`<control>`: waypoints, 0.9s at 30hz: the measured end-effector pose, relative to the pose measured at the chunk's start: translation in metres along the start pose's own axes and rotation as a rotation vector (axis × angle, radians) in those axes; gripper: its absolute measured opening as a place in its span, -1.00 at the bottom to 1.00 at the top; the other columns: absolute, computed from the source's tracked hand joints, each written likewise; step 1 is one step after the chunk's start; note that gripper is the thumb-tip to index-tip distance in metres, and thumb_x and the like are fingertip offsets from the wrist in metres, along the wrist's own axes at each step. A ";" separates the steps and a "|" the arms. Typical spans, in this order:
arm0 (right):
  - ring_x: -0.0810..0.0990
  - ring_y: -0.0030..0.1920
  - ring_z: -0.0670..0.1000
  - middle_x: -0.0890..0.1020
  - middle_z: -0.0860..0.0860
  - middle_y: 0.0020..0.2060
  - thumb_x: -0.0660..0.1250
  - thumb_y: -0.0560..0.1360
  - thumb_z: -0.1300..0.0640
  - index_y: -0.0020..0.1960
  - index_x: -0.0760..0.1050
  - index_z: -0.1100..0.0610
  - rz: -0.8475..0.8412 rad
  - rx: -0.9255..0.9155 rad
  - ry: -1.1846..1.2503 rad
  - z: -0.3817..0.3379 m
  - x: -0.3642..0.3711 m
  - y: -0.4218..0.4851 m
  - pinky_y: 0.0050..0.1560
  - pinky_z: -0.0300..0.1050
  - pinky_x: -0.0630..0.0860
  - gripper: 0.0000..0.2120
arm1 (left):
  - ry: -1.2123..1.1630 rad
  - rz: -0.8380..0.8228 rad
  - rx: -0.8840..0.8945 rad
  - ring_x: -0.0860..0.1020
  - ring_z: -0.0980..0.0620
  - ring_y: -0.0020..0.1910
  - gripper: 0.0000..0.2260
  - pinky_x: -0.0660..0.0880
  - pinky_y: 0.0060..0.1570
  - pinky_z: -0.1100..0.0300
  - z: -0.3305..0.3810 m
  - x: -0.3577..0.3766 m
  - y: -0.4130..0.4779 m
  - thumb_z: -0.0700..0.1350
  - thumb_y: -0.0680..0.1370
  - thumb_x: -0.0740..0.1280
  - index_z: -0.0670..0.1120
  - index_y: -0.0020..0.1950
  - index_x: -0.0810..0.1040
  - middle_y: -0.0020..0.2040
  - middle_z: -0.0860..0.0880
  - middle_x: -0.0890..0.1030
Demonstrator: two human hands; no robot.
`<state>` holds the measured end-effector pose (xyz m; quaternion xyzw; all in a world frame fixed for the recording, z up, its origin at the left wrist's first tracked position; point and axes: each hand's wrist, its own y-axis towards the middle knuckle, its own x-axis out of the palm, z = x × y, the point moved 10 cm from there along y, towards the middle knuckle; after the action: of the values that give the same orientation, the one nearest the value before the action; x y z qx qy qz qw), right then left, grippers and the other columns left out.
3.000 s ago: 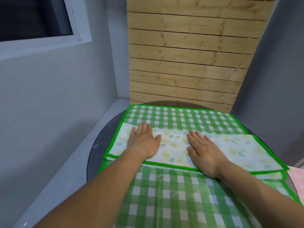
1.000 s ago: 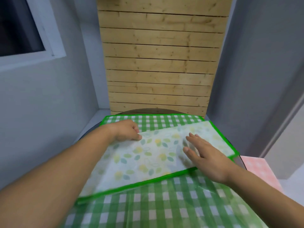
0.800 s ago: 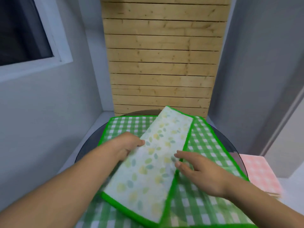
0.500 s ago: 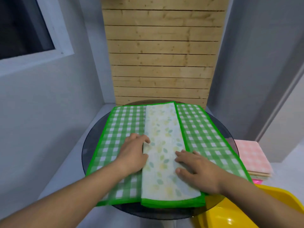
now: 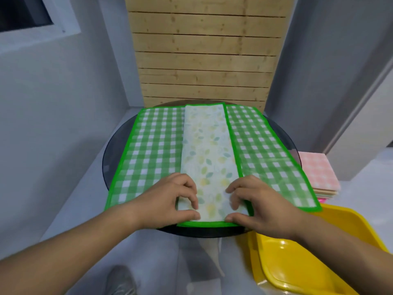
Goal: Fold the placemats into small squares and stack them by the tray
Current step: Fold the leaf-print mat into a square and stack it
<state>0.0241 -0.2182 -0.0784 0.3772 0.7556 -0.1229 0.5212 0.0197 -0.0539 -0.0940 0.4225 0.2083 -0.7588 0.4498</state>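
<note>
Green-hemmed and printed with pale leaves, the folded placemat (image 5: pixel 207 150) lies as a long narrow strip down the middle of the bench (image 5: pixel 114 150), running straight away from me. Under it a green checked placemat (image 5: pixel 153 150) is spread flat. It shows on both sides of the strip and covers most of the round dark glass top.

My left grip (image 5: pixel 170 201) and my right grip (image 5: pixel 259 206) are both on the near end of the strip, one at each near corner. Each grip is narrow and holds the strip: the thumb lies along the near green hem at the bench's front rim, and the curled fingers (image 5: pixel 192 198) press on the leaf print just above it. Whether the thumbs are under the hem or only against it, I cannot tell. The two grips are near each other but apart, with a band of leaf print between them. The far end of the strip reaches the far edge of the checked placemat.

At my right, close to the bench's front rim, is the yellow tray (image 5: pixel 319 273), partly hidden by my right forearm. Beyond the tray, just beside the bench, rests a stack of folded pink checked placemats (image 5: pixel 319 173). Wooden slats (image 5: pixel 202 60) stand behind the bench.
</note>
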 end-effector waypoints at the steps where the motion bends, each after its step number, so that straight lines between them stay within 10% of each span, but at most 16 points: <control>1: 0.43 0.20 -0.17 0.53 -0.14 0.15 0.36 0.42 -0.34 -0.14 0.50 -0.08 -0.023 0.010 0.017 0.001 0.003 -0.002 0.21 -0.20 0.41 -0.66 | 0.005 -0.018 -0.011 0.41 0.22 0.26 -0.69 0.33 0.29 0.31 -0.001 0.003 -0.002 0.34 0.36 0.46 0.18 -0.05 0.65 0.12 0.27 0.46; 11: 0.21 0.35 -0.29 0.38 -0.23 0.30 0.53 0.32 -0.22 -0.12 0.54 -0.10 -0.166 0.112 0.054 0.004 0.013 -0.010 0.27 -0.51 0.17 -0.71 | -0.019 -0.087 -0.057 0.30 0.27 0.33 -0.68 0.22 0.27 0.48 0.002 0.007 -0.008 0.23 0.30 0.61 0.18 -0.06 0.61 0.17 0.30 0.38; 27: 0.25 0.36 -0.23 0.39 -0.24 0.33 0.46 0.44 -0.13 -0.08 0.58 -0.12 -0.175 0.097 -0.004 -0.013 0.014 -0.011 0.37 -0.14 0.31 -0.87 | -0.006 -0.061 -0.054 0.35 0.34 0.35 -0.90 0.30 0.33 0.39 0.013 0.007 -0.015 0.10 0.46 0.53 0.10 -0.16 0.72 0.23 0.34 0.51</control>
<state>0.0055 -0.2120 -0.0878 0.3343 0.7779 -0.2052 0.4910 -0.0004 -0.0588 -0.0934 0.4016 0.2402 -0.7675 0.4381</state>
